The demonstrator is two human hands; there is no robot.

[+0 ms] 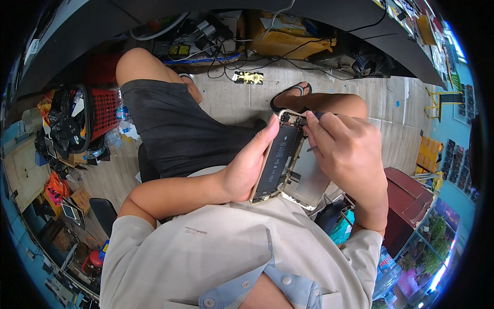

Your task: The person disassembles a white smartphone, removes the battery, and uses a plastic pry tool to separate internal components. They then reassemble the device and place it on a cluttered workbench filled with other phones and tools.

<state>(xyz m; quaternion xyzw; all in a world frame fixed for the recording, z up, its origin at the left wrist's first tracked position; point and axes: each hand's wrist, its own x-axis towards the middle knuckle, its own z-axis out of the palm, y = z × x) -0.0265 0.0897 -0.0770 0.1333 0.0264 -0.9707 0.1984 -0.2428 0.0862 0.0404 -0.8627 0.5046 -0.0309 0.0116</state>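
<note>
Pale shirt (231, 252): filled six o'clock, nearest item, worn by me.

Red basket (104, 110): stood toward ten o'clock, dark bags heaped inside.

Black shorts (170, 123): covered my lap, toward ten o'clock, nearer the centre.

Left hand (246, 170), mine: near the centre, clasped the phone's nine-o'clock edge, thumb along its rim.

Opened phone (282, 166): lay tilted just off centre toward three o'clock, above my lap; long black battery (278, 152) exposed. Support seemed to come from my hands alone; a slack left grip could have let it drop.

Pale panel (310, 180): spread open at the phone's four o'clock. Whether a cable joined the two, I could not tell; if one did, a swing of the panel might have strained it.

Right hand (347, 147), mine: at three o'clock, fingers pinched around what seemed a slim dark tool (312, 149), partly hidden. Too much force could have made it slip, gouging the battery or nearby parts.

Red-brown box (409, 195): sat toward four o'clock, beyond my right forearm.
</note>
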